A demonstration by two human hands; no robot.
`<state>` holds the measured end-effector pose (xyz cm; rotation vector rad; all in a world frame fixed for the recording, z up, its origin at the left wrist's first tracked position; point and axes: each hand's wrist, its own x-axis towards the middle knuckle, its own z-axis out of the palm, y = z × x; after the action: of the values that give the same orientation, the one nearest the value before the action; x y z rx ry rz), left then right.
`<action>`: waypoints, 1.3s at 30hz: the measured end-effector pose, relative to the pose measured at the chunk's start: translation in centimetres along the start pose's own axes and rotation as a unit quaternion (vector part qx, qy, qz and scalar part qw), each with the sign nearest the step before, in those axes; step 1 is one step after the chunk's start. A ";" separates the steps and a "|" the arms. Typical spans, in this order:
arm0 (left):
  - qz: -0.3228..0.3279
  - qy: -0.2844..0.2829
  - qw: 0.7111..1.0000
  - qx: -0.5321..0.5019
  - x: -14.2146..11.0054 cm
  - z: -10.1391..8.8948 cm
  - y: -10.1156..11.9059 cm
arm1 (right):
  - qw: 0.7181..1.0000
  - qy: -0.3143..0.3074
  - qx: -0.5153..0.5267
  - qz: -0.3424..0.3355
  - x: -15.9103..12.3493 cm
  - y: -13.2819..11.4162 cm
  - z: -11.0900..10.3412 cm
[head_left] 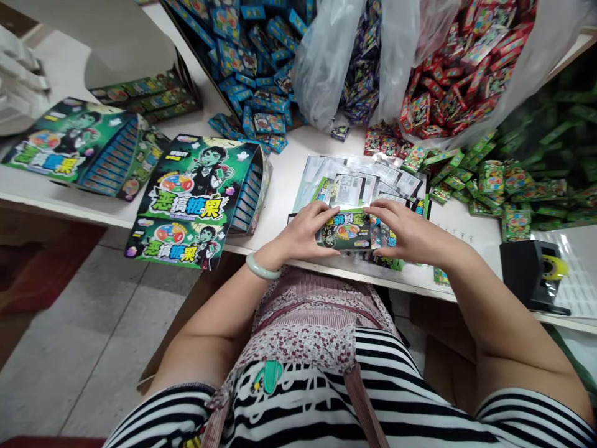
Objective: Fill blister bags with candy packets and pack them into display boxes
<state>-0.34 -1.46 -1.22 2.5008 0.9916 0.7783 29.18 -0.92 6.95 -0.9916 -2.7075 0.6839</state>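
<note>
Between my hands is a small green and black printed candy packet (346, 230), its upper edge catching the light. My left hand (305, 231), with a pale bangle at the wrist, grips its left end, thumb and fingers on the two long edges. My right hand (403, 231) curls around its right end, fingertips near the edge. Beneath them lies a spread of clear plastic packs with white labels (357, 186), overlapping on the white table. Whatever lies under my palms is hidden.
Two green display boxes (193, 180) of blue candy boxes stand to the left. Behind are a carton of blue candy boxes (265, 121) and plastic bags of purple and red ones (422, 109). Green boxes (494, 177) are heaped right, near a black tape dispenser (529, 274).
</note>
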 end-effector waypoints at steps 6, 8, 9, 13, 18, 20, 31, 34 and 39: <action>-0.037 0.040 0.998 0.034 -0.4 -0.3 0.2 | 0.987 0.144 0.062 0.037 -1.1 -0.1 2.5; -0.038 0.052 0.997 0.048 -0.5 -0.3 0.4 | 0.981 0.160 0.094 0.060 -1.2 -0.4 3.8; -0.041 0.060 0.996 0.051 -0.5 -0.3 0.7 | 0.976 0.168 0.116 0.073 -1.1 -0.5 4.4; -0.073 0.094 0.993 0.020 0.1 -0.8 2.6 | 0.930 0.212 0.274 0.123 -0.3 -1.6 5.3; -0.122 0.147 0.961 -0.200 0.8 -0.8 5.3 | 0.866 0.362 0.322 0.127 0.8 -2.8 3.9; -0.156 0.146 0.927 -0.308 0.4 0.0 5.8 | 0.846 0.392 0.336 0.131 1.1 -3.1 4.3; -0.249 0.088 0.857 -0.442 -4.4 2.8 5.6 | 0.806 0.460 0.337 0.157 0.8 -3.9 13.2; -0.248 0.074 0.862 -0.436 -4.2 2.6 5.4 | 0.832 0.462 0.279 0.132 1.1 -4.0 12.7; -0.226 0.031 0.858 -0.460 -3.2 2.5 4.4 | 0.915 0.267 0.253 0.167 1.4 -2.1 8.8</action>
<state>1.53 -7.05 -2.19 1.3661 0.8743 0.8918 24.13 -4.62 0.25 -1.2720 -1.7816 0.9404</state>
